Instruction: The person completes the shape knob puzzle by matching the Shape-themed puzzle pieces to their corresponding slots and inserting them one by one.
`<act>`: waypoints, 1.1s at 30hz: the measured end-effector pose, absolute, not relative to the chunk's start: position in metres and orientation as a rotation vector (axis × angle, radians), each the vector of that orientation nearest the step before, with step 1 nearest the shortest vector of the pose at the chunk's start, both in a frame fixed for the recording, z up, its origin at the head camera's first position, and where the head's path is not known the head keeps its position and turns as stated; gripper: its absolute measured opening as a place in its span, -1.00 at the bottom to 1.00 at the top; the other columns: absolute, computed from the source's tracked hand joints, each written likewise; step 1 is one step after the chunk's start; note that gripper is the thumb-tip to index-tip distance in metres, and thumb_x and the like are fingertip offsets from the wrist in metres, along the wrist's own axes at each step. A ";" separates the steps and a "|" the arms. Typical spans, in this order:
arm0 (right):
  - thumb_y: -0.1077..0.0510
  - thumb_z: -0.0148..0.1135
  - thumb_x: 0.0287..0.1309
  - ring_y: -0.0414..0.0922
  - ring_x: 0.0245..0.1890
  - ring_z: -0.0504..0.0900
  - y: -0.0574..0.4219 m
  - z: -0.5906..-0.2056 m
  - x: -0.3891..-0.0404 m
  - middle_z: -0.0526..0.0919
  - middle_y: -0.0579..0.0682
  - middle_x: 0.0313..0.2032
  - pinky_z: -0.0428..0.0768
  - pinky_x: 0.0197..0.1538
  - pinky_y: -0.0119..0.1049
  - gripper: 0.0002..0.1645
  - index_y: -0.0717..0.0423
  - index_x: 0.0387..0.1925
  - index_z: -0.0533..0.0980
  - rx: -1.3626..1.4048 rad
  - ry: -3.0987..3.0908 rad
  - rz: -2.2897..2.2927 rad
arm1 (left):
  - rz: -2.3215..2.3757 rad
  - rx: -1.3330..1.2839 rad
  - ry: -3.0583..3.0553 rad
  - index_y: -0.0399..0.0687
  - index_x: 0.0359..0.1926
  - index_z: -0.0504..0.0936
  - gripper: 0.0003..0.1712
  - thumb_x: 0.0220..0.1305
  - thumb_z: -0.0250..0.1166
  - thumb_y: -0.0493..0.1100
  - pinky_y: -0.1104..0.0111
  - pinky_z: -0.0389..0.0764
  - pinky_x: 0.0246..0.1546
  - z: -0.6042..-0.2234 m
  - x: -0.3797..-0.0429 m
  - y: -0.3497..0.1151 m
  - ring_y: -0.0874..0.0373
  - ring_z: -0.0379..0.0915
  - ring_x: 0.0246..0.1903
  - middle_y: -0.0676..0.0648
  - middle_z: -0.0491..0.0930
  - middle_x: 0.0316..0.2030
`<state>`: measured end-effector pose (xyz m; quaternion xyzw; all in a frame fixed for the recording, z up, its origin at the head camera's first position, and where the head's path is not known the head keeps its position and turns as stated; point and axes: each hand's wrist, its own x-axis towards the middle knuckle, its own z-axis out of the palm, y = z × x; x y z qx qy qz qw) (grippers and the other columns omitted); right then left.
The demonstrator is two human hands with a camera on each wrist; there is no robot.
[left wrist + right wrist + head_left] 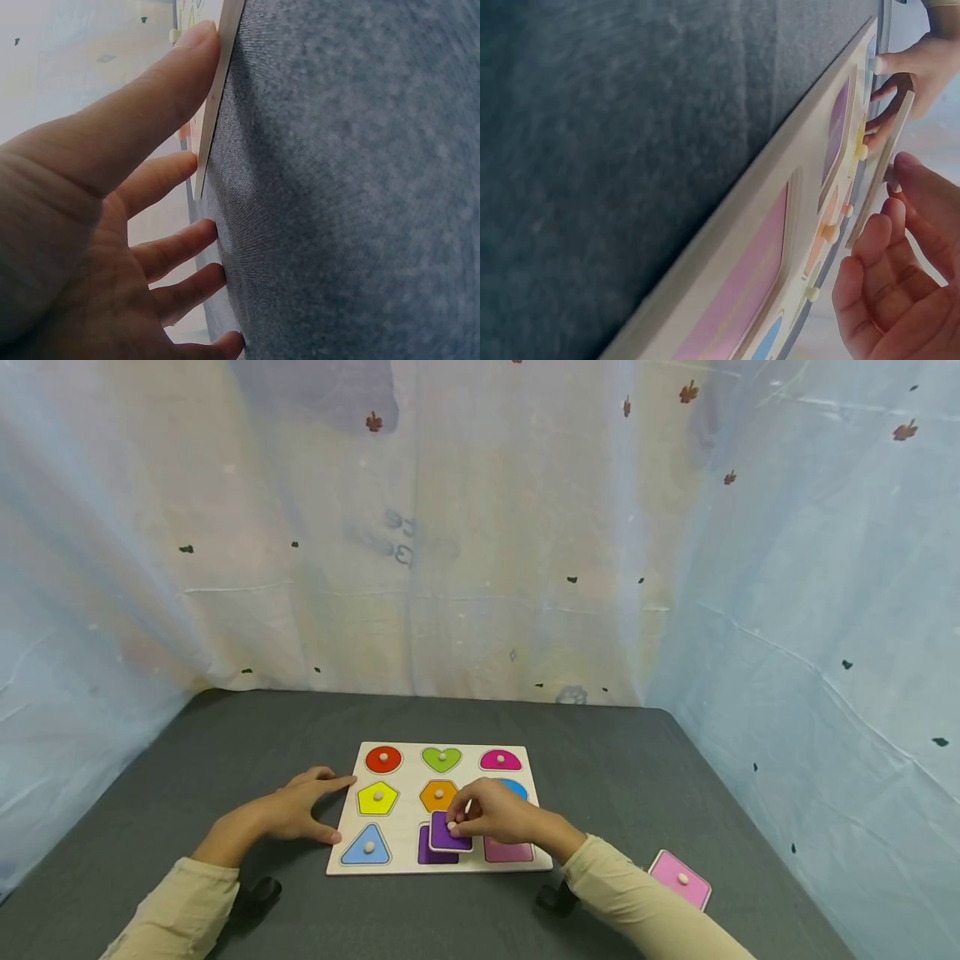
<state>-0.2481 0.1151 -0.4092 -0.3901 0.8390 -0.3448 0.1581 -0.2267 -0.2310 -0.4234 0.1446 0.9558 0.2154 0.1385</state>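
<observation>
A wooden knob puzzle board [403,839] lies on the dark table. My right hand [497,810] pinches the small knob of a purple square piece [441,838]. That piece is raised over the board, overlapping the purple square recess [426,857]; in the right wrist view the piece [885,161] appears edge-on and apart from the board. Beside that recess is a pink one [510,853] with no knob visible. My left hand [288,810] has its fingers spread, with thumb and index finger touching the board's left edge [215,101].
A pink knobbed piece [678,881] lies on the table at right, partly behind my right sleeve [622,893]. Other knobbed shapes sit in the board, including a red circle [383,760], a green heart [441,761] and a blue triangle [365,848]. A pale curtain [480,568] hangs behind.
</observation>
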 end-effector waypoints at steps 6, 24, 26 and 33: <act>0.18 0.41 0.23 -0.35 -0.52 0.46 0.107 -0.411 -0.248 0.57 -0.14 -0.48 0.47 -0.36 -0.55 -0.92 0.13 -0.33 0.69 -1.094 2.403 -0.962 | 0.625 0.424 2.764 -0.03 0.52 0.28 0.15 -0.06 0.61 0.15 -0.40 0.27 0.20 -0.422 -0.226 -0.231 -0.41 0.15 0.32 -0.41 0.19 0.38; 0.20 0.44 0.19 -0.33 -0.48 0.46 0.096 -0.418 -0.249 0.58 -0.12 -0.50 0.48 -0.34 -0.54 -0.94 0.09 -0.36 0.68 -1.093 2.458 -0.827 | 0.615 0.437 2.765 -0.04 0.51 0.28 0.15 -0.06 0.61 0.16 -0.41 0.28 0.19 -0.422 -0.227 -0.230 -0.40 0.16 0.31 -0.41 0.20 0.37; 0.20 0.44 0.19 -0.34 -0.48 0.46 0.096 -0.419 -0.248 0.59 -0.12 -0.50 0.49 -0.33 -0.54 -0.94 0.09 -0.36 0.69 -1.102 2.472 -0.810 | 0.612 0.437 2.766 -0.04 0.51 0.28 0.15 -0.05 0.61 0.16 -0.41 0.27 0.19 -0.422 -0.227 -0.230 -0.40 0.16 0.31 -0.41 0.20 0.37; 0.18 0.44 0.20 -0.35 -0.48 0.47 0.092 -0.417 -0.246 0.60 -0.15 -0.49 0.50 -0.33 -0.54 -0.94 0.08 -0.35 0.70 -1.107 2.498 -0.760 | 0.597 0.419 2.767 -0.03 0.51 0.28 0.15 -0.05 0.61 0.16 -0.41 0.27 0.19 -0.422 -0.227 -0.231 -0.40 0.16 0.30 -0.42 0.20 0.37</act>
